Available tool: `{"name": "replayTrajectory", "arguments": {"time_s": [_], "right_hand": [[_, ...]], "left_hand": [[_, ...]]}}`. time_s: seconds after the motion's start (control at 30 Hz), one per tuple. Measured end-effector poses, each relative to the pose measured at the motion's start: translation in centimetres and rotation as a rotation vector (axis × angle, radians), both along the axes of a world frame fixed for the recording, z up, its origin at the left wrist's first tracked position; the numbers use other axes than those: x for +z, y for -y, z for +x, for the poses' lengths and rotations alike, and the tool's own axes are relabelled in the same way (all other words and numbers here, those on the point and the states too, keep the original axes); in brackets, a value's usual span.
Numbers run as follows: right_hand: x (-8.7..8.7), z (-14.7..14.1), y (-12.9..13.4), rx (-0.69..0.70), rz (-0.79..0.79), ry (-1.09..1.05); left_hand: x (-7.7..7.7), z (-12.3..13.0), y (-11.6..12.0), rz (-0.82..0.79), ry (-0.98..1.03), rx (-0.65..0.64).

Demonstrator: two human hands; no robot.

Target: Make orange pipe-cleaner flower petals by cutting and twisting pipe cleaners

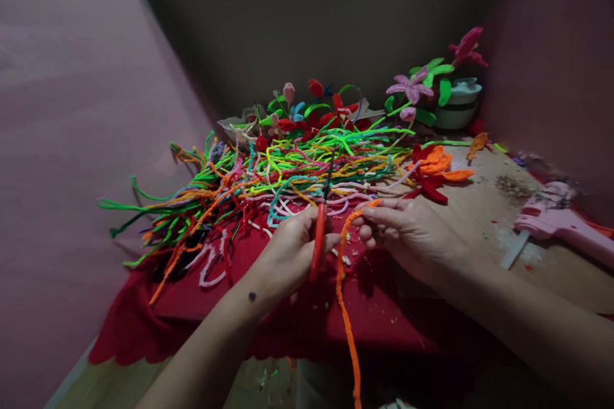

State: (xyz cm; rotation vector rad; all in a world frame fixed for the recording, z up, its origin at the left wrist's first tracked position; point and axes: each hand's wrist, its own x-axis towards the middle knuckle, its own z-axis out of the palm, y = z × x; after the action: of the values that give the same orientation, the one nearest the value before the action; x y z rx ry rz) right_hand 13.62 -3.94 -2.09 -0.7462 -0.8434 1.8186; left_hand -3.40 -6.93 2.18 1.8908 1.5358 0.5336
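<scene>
My left hand (296, 246) is closed round the red handles of a pair of scissors (318, 236), whose dark blades point up and away over the pile. In my right hand (412, 233), thumb and fingers pinch an orange pipe cleaner (341, 281) near its upper end. The rest of that pipe cleaner hangs down past the table's front edge and out of the bottom of the view. The scissors and the orange pipe cleaner are a small distance apart. Beyond both hands lies a big heap of pipe cleaners (307, 166) in many colours.
A red cloth (192, 307) covers the table's front. Pipe-cleaner flowers (316, 115) lie at the back, with more beside a pale pot (455, 116). An orange flower (434, 166) rests right of the heap. A pink glue gun (559, 217) lies on the board (460, 217) at right.
</scene>
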Motion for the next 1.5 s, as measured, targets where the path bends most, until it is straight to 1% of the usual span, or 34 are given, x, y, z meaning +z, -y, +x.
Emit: {"name": "replayTrajectory", "arguments": {"time_s": [0.07, 0.13, 0.2, 0.27, 0.33, 0.43, 0.53, 0.63, 0.73, 0.93, 1.1, 1.33, 1.5], "right_hand": [[0.1, 0.0, 0.0, -0.028, 0.019, 0.013], [0.2, 0.0, 0.0, -0.042, 0.028, 0.021], [0.2, -0.1, 0.1, -0.045, 0.027, 0.036], [0.3, -0.1, 0.2, -0.053, 0.027, 0.051], [0.4, -0.2, 0.3, -0.062, 0.029, 0.067], [0.6, -0.3, 0.4, -0.042, 0.012, 0.098], [0.6, -0.3, 0.4, -0.005, -0.010, 0.117], [0.5, -0.3, 0.4, 0.002, 0.002, 0.123], [0.4, -0.2, 0.5, 0.006, 0.025, 0.125], [0.5, -0.1, 0.5, 0.008, 0.028, 0.143], [0.5, -0.1, 0.5, 0.014, 0.022, 0.121], [0.6, -0.2, 0.5, 0.022, 0.009, 0.156], [0.5, -0.2, 0.5, 0.051, 0.005, 0.155]], "left_hand": [[0.6, -0.7, 0.6, 0.122, -0.411, -0.046], [1.0, -1.2, 1.5, 0.098, -0.778, -0.038], [1.1, -1.6, 2.2, 0.053, -0.988, -0.056], [1.0, -1.8, 2.8, 0.035, -1.083, -0.087], [0.9, -2.0, 3.1, 0.018, -1.120, -0.099], [0.7, -2.1, 3.5, -0.002, -1.119, -0.123], [0.5, -2.2, 3.8, 0.011, -1.108, -0.145], [0.3, -2.3, 4.0, 0.034, -1.103, -0.130], [0.5, -2.3, 3.9, 0.039, -1.105, -0.128], [0.9, -1.9, 3.9, -0.019, -1.179, -0.138], [0.8, -1.9, 3.9, 0.014, -1.218, -0.116], [0.4, -2.0, 4.1, 0.078, -1.242, -0.122], [0.8, -1.6, 4.0, 0.065, -1.272, -0.129]]}}
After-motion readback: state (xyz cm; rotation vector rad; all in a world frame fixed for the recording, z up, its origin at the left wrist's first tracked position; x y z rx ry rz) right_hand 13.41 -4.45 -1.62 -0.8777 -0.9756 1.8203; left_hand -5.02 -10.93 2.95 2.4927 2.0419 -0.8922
